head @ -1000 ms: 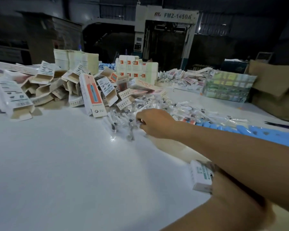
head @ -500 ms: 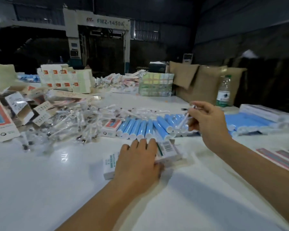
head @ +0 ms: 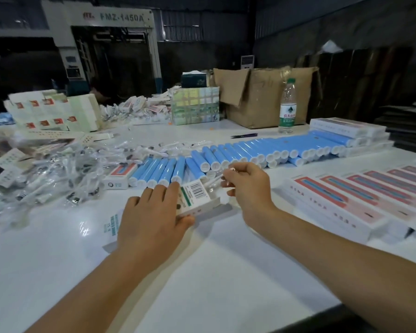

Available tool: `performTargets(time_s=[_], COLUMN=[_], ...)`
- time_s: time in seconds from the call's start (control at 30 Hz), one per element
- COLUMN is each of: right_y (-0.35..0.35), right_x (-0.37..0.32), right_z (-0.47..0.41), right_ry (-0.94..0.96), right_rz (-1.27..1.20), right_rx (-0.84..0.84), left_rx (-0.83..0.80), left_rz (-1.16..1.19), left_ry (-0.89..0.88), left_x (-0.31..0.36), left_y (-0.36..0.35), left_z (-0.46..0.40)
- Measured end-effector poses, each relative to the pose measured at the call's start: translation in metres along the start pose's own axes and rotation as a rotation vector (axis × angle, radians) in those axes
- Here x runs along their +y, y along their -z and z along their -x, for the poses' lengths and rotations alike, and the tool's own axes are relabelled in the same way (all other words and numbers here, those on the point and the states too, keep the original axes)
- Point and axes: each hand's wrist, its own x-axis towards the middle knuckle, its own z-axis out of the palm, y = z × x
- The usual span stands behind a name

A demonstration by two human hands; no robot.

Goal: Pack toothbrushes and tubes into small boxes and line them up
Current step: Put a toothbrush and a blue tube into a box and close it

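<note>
My left hand (head: 151,219) lies flat over a small white box (head: 197,200) with a barcode, holding it down on the white table (head: 58,272). My right hand (head: 247,186) pinches a wrapped toothbrush (head: 214,181) just beside the box's open right end. Behind the hands runs a long row of blue tubes (head: 250,152) with white caps. A heap of wrapped toothbrushes (head: 58,174) lies to the left. Packed pink-and-white boxes (head: 360,200) are lined up on the right.
Loose flat cartons (head: 7,164) and stacked white boxes (head: 53,114) sit at the back left. A cardboard box (head: 262,97), a water bottle (head: 288,106) and a patterned carton (head: 195,106) stand at the back. Another small box (head: 118,179) lies by the tubes.
My right hand came from the toothbrush heap on the left with a wrapped toothbrush and now holds it at the box's open end. My left hand stays on the box.
</note>
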Motion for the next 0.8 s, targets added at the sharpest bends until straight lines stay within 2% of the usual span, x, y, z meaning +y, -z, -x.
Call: performTargets(time_s=[0.23,0.43,0.5,0.6,0.8], right_y=[-0.007,-0.014,-0.010,0.000,-0.007], right_x=[0.010,0.010,0.005,-0.003,0.001], right_z=[0.012,0.016,0.018,0.025,0.042], right_ry=[0.080,-0.019,0.072,0.308,0.441], right_rz=[0.157,0.189,0.157,0.233,0.317], right_rx=[0.000,-0.218,-0.183,-0.099,-0.210], left_rx=[0.022,0.053,0.061,0.075,0.103], left_rz=[0.020,0.016,0.040,0.060,0.068], left_ry=[0.006,-0.007,0.026,0.091,0.209], left_x=[0.010,0.011,0.008,0.002,-0.002], left_y=[-0.002,-0.001,-0.001,-0.001,0.000], left_z=[-0.002,-0.002,-0.003,-0.005,-0.010])
